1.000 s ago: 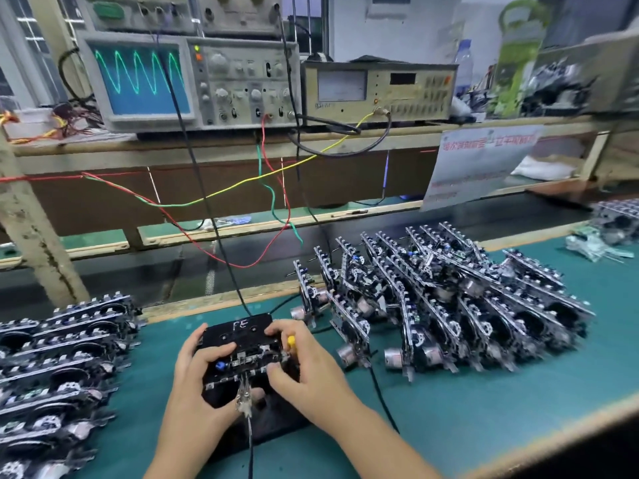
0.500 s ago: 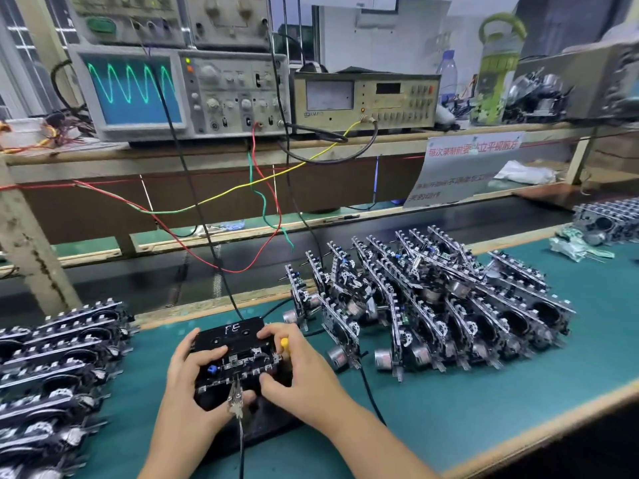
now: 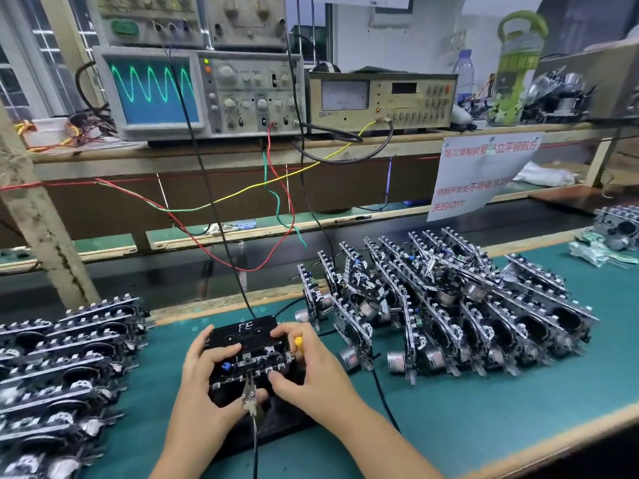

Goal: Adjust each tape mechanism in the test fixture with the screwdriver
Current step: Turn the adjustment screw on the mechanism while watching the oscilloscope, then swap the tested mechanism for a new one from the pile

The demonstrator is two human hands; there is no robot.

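A black tape mechanism [image 3: 249,364] sits in the black test fixture [image 3: 276,423] on the green mat, with a cassette marked in white [image 3: 242,331] on top. My left hand [image 3: 204,392] grips the mechanism's left side, thumb curled under its front edge. My right hand [image 3: 311,371] holds a yellow-handled screwdriver [image 3: 298,343] against the mechanism's right side, index finger over the cassette, thumb on the front edge. A metal clip [image 3: 249,395] with a wire hangs from the front.
A large pile of tape mechanisms [image 3: 449,305] lies to the right, another stack [image 3: 58,368] to the left. On the shelf behind, an oscilloscope [image 3: 193,91] shows a green sine wave beside a meter unit [image 3: 380,98]. Coloured wires [image 3: 276,202] hang down to the fixture.
Both hands stay on the mechanism in the fixture; only the camera has shifted slightly. The sine trace keeps running.
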